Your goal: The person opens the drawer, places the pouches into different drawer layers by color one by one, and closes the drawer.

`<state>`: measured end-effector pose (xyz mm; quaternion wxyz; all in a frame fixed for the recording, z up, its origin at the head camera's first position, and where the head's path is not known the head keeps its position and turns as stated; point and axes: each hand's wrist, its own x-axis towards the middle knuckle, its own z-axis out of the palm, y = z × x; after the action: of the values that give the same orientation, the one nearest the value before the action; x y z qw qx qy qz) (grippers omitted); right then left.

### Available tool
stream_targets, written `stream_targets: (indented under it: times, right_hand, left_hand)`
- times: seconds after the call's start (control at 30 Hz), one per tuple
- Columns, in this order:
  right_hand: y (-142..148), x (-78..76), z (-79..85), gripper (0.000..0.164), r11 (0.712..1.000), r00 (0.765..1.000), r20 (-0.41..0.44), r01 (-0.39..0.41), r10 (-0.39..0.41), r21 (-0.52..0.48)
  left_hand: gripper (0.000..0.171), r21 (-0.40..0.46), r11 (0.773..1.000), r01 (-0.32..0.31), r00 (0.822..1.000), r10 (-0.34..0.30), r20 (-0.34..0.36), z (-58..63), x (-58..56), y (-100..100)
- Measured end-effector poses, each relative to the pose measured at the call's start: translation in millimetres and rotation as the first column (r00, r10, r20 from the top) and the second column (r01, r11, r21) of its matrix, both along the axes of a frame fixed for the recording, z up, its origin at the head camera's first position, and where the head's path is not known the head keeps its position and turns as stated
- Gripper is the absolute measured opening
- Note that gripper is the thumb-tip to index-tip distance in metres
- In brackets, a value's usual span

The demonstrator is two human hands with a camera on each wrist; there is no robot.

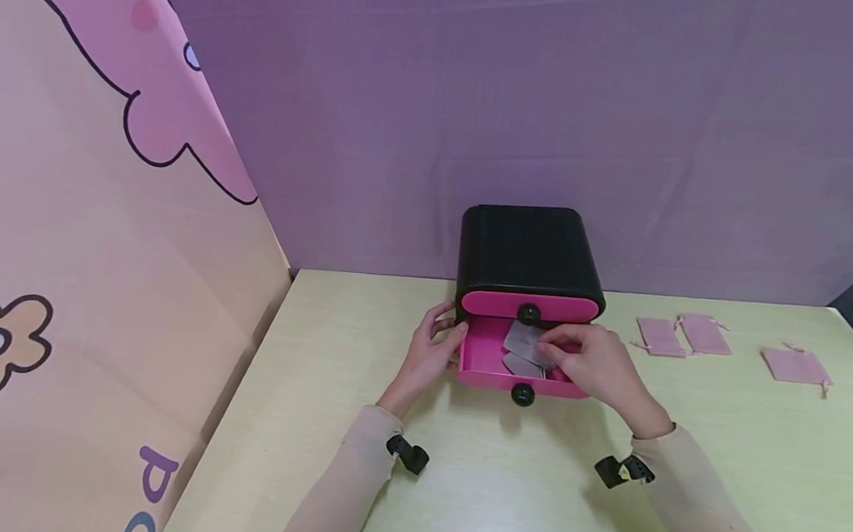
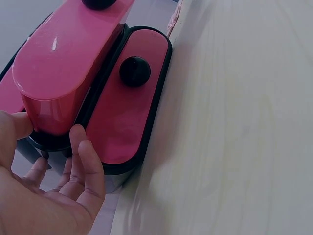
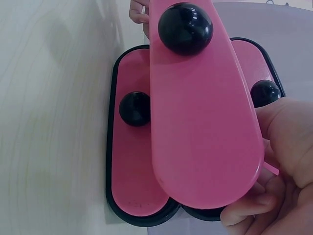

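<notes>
A small black chest of drawers (image 1: 526, 245) with pink drawer fronts stands against the purple backdrop. Its lower visible drawer (image 1: 484, 346) is pulled out and holds grey flat pouches (image 1: 524, 365). At the chest's left side, my left hand (image 1: 425, 354) grips the edge, its thumb by the open drawer. In the left wrist view that hand's fingers bend against the black rim. Over the drawer's right half, my right hand (image 1: 592, 362) pinches a grey pouch (image 1: 522, 338) between thumb and fingers. The drawer front (image 3: 205, 122) hides the pouches in the right wrist view.
Pink drawstring pouches lie on the table to the right: one (image 1: 661, 337) beside another (image 1: 703, 334), and a third (image 1: 797, 366) farther right. Another closed drawer (image 2: 129, 98) shows below the open one. A patterned panel (image 1: 95, 273) stands along the left.
</notes>
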<state>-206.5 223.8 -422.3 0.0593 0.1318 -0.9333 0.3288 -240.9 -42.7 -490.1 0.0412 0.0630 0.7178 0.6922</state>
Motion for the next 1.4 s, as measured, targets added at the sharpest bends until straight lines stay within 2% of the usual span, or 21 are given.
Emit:
stream_targets:
  times: [0.4, 0.97, 1.17, 1.4]
  right_hand:
    - [2, 3.8, 0.3, 0.015, 1.000, 1.000, -0.005, 0.014, -0.014, -0.019]
    - [1, 18.3, 6.1, 0.020, 0.991, 0.997, 0.009, 0.074, -0.073, -0.112]
    - [0, 26.9, 8.1, 0.020, 0.982, 0.993, -0.067, 0.080, -0.093, -0.173]
    - [-2, 42.8, -0.9, 0.014, 0.967, 0.976, -0.172, 0.088, -0.131, -0.239]
  left_hand:
    - [0.057, 0.000, 1.000, -0.006, 1.000, 0.006, 0.008, 0.6, 0.5, 1]
    - [0.056, -0.012, 1.000, -0.015, 1.000, 0.015, 0.009, 1.4, 0.5, -1]
    - [0.057, -0.008, 1.000, -0.017, 1.000, 0.017, 0.006, 1.8, -0.7, -1]
    - [0.056, 0.004, 1.000, -0.011, 1.000, 0.011, 0.012, 2.5, 1.1, 1]
